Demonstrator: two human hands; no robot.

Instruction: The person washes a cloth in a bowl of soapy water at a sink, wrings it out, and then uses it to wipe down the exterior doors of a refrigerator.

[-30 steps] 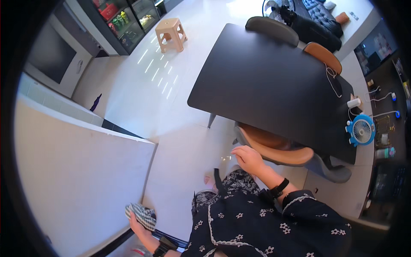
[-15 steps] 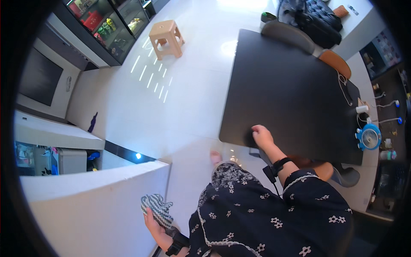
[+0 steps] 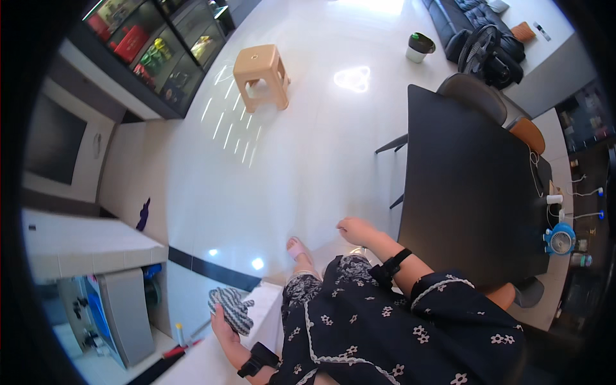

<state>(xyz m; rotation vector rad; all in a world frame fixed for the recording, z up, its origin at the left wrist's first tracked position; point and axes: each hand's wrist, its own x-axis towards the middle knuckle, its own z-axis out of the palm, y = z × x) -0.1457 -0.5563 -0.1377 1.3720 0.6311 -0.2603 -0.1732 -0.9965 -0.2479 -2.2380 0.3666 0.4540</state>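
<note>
striped cloth (image 3: 231, 310) partly hidden by left hand (image 3: 224, 324), shelf items (image 3: 151, 54) blurred

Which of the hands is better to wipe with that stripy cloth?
Left, probably. The left hand already grips the striped cloth, down by the white counter. The right hand is empty, out over the floor near the black table.

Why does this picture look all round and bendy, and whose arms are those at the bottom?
It comes from a wide fisheye camera worn on a person's head, looking down, so straight edges curve. The arms belong to that person. The left hand grips a striped cloth near a white counter. The right hand holds nothing and hangs beside a black table. On the table's far edge sits a small blue fan with some cables. On the shiny white floor stands a tan plastic stool.
</note>
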